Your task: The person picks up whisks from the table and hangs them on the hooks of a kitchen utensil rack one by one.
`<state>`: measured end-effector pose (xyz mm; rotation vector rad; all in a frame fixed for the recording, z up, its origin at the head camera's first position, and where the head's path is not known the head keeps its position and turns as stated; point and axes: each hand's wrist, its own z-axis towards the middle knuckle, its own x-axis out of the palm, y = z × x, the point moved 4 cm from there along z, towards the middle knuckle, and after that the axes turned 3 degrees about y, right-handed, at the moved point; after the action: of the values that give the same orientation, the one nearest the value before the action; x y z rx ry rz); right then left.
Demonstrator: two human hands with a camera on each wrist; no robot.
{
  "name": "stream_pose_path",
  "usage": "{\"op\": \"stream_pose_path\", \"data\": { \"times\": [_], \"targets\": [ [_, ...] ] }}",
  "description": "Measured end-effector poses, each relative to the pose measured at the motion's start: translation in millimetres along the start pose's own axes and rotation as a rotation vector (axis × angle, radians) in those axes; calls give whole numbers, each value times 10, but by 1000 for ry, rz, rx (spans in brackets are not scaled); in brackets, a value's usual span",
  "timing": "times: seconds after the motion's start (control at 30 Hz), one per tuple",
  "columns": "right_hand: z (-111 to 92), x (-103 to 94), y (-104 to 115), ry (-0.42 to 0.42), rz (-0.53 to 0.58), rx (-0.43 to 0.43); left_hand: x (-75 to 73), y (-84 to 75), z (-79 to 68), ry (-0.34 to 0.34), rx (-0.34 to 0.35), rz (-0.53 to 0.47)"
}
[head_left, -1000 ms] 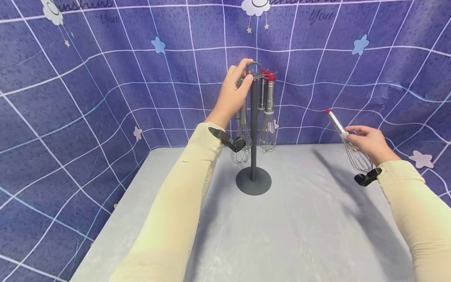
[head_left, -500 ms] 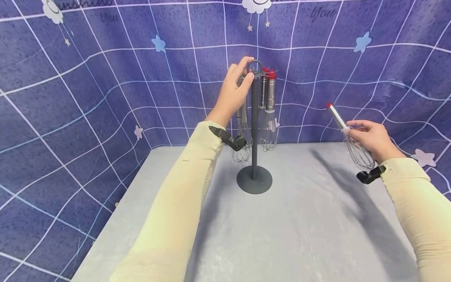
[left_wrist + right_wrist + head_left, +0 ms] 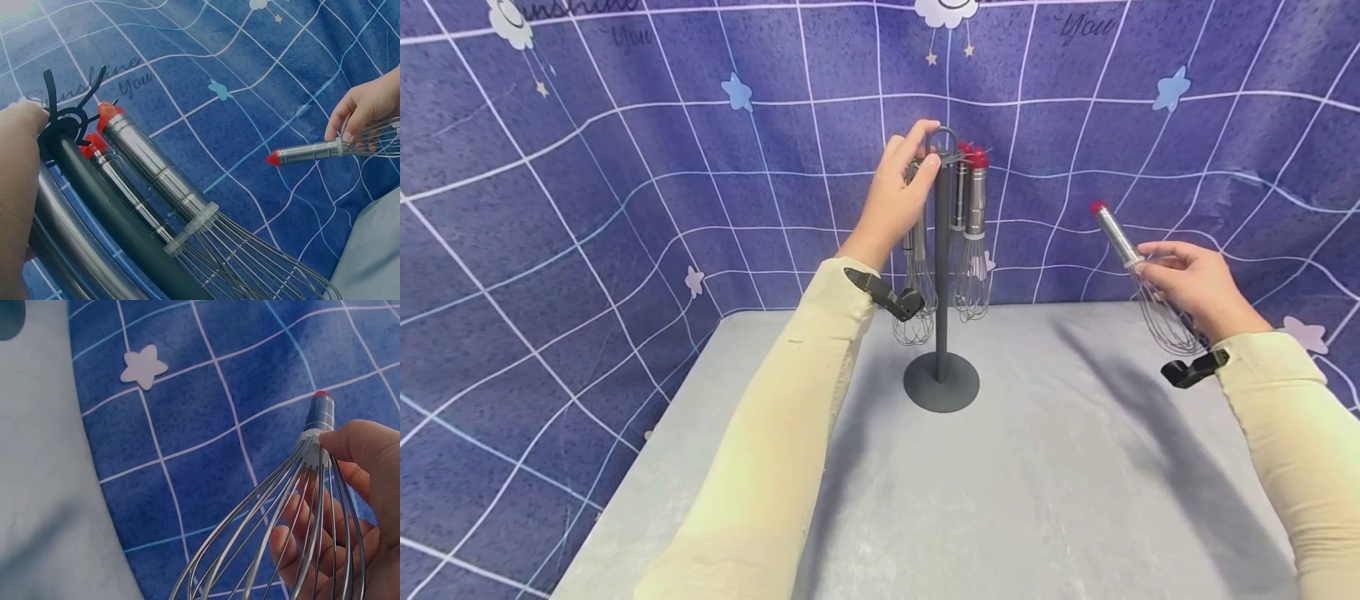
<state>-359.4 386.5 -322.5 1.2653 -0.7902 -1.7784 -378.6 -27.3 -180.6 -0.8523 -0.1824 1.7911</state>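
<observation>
In the head view, my left hand (image 3: 895,192) grips the top of a dark grey utensil stand (image 3: 942,275), thumb and fingers about its looped head. Two whisks with red end caps, the nearer whisk (image 3: 976,200) among them, hang on the stand's right side. More whisks (image 3: 914,292) hang on its left, partly behind my hand and wrist. Out to the right, my right hand (image 3: 1195,283) holds a whisk (image 3: 1116,233) aloft, its red-tipped steel handle tilted up and left. The right wrist view shows thumb and fingers pinching that whisk at its pale collar (image 3: 312,439).
The stand's round base (image 3: 942,396) rests on a pale grey table (image 3: 1015,483). Behind and to the left hangs a blue grid-patterned cloth (image 3: 760,200) with stars and clouds. A black camera mount (image 3: 1195,369) sits on the right wrist.
The right hand and its whisk have risen a little, and the handle's red tip is higher. My left hand stays at the top of the stand. The view has shifted slightly.
</observation>
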Motion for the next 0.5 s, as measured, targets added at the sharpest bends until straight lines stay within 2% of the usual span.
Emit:
{"op": "stream_pose_path", "data": {
  "times": [0.17, 0.5],
  "targets": [
    [-16, -12, 104, -5, 31, -27, 0, -1, -5, 3, -7, 2],
    [-30, -23, 359, 0, -17, -46, 0, 5, 1, 10, -19, 4]
  ]
}}
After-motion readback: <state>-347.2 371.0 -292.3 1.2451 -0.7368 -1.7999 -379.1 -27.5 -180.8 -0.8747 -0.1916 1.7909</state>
